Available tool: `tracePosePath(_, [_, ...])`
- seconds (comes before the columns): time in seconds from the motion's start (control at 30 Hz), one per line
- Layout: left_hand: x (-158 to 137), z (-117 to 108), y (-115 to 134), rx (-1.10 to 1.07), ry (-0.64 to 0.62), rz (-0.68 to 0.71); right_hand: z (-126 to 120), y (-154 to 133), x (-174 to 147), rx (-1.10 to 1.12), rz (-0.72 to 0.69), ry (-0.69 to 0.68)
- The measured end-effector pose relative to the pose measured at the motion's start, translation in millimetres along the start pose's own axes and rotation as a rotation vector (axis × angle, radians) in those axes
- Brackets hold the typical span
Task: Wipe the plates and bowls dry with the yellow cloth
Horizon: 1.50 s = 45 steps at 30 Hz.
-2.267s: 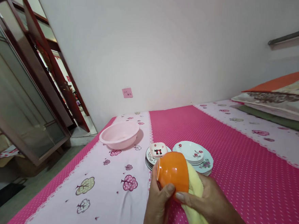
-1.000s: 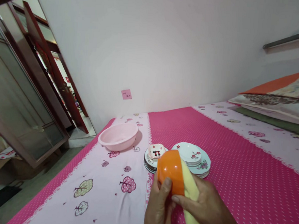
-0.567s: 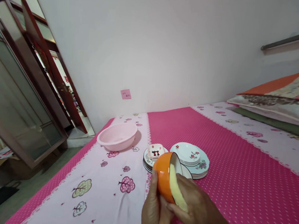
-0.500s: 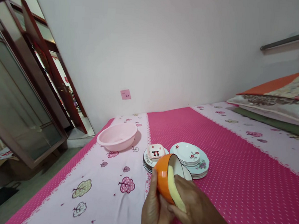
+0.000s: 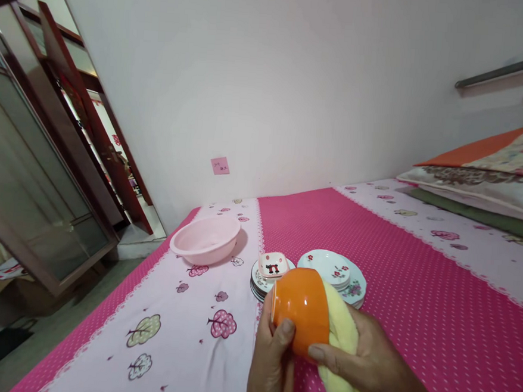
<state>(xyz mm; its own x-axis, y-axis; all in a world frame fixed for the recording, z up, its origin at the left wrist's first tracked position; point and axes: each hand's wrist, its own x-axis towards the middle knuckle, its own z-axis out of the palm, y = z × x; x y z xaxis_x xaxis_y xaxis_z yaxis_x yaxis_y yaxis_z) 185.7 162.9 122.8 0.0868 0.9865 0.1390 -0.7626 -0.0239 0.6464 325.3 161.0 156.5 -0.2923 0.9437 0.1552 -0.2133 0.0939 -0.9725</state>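
Note:
An orange bowl (image 5: 302, 309) is held up in front of me, tipped on its side with its foot toward the left. My left hand (image 5: 274, 346) grips it near the foot, thumb on the outside. A yellow cloth (image 5: 344, 333) drapes over the bowl's rim and hangs below. Through this cloth my right hand (image 5: 360, 352) clasps the rim, its thumb against the outer wall and its fingers hidden. Just behind the bowl, a small square dish (image 5: 273, 264) with a red and black figure rests on a stack of dark-rimmed plates (image 5: 259, 282).
White flowered plates (image 5: 323, 263) lie stacked on larger pale plates (image 5: 357, 289) behind the bowl. A pink basin (image 5: 204, 240) stands on the bedspread (image 5: 175, 333) to the left. Pillows (image 5: 487, 176) are piled at the far right. A pink note (image 5: 220, 165) is on the wall.
The bowl has turned so its outer side faces me and its opening is out of sight. My right hand has shifted right, from inside the bowl to its rim, with more cloth showing.

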Motion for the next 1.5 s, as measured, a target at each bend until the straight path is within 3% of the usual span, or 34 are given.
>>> tracePosePath(0.23, [5,4,-5,-0.337,0.177,-0.216,7,1,3,-0.604,-0.155,0.024])
tracePosePath(0.33, [4,9,-2,-0.331,0.186,-0.219,9,3,3,-0.561,-0.124,0.032])
tracePosePath(0.53, [1,10,1,-0.174,0.114,-0.061,-1,2,1,-0.057,-0.037,0.048])
tracePosePath(0.7, [0,2,-1,-0.147,0.086,-0.016,-3,3,0,0.128,-0.027,-0.022])
tracePosePath(0.77, [1,4,-1,-0.184,0.125,-0.050,2,2,1,0.049,-0.038,-0.026])
tracePosePath(0.93, [6,12,2,-0.365,0.326,-0.146,14,2,2,-0.433,-0.128,-0.007])
tracePosePath(1.0, [7,15,2,-0.399,0.372,-0.146,17,1,3,-0.483,-0.139,0.017])
tracePosePath(1.13, [3,21,4,-0.380,0.386,-0.115,17,-7,3,-0.353,-0.110,0.040])
tracePosePath(1.3, [6,17,10,-0.355,0.233,-0.141,-3,-2,1,0.023,-0.091,-0.014])
tracePosePath(1.5, [16,9,9,-0.396,0.367,-0.270,-28,16,2,0.270,0.005,-0.093])
